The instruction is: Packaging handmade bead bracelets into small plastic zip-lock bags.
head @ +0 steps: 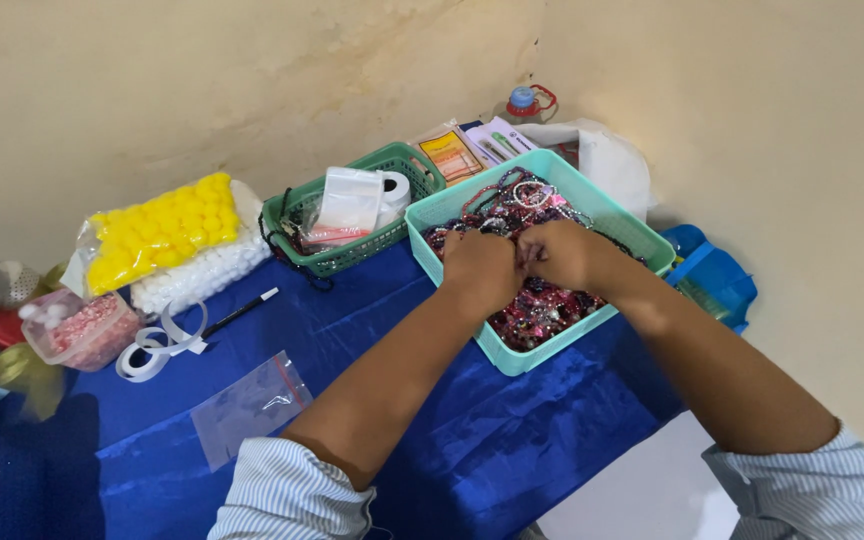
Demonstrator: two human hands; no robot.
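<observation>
I've got both hands over the turquoise basket (432, 222), knuckles nearly touching. Left hand (479, 270) and right hand (560, 255) are both curled tight, fingers tucked under, pinching something small between them. I think it's 1 strand out of the bead pile (537, 305), but the backs of the hands hide the grip, so I can't tell exactly what's held.

To do this well: keep the pinch low over the basket so anything that slips lands back in the pile, and tease the strand loose rather than yank; those strands look tangled.

Materials: the basket is rigid slotted plastic, the beads are small, glossy, pink, purple and dark. Blue cloth (352, 330) is shiny satin, creased. Green basket (352, 255) just beside it, same ribbed plastic. Yellow pom-pom bag (162, 232) looks soft and puffy. Clear zip bag (250, 405) lies flat and thin.
</observation>
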